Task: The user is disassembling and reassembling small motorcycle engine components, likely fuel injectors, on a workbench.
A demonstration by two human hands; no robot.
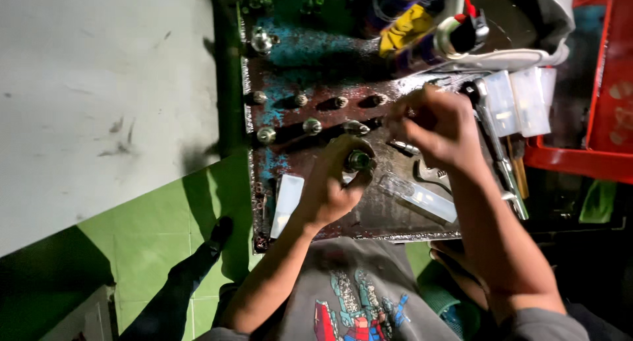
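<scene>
Over a stained, rusty metal workbench, a person's left hand closes around a small dark green, round-topped part, fingers curled about it just above the bench surface. Beside it the right hand is bunched, fingertips pinched together on what may be a tiny piece, though blur hides whatever it holds. Below that hand lie a clear plastic case, an adjustable wrench and a ratchet handle. Farther back, two rows of similar metal parts stand on the bench, with a red crate at the far right.
</scene>
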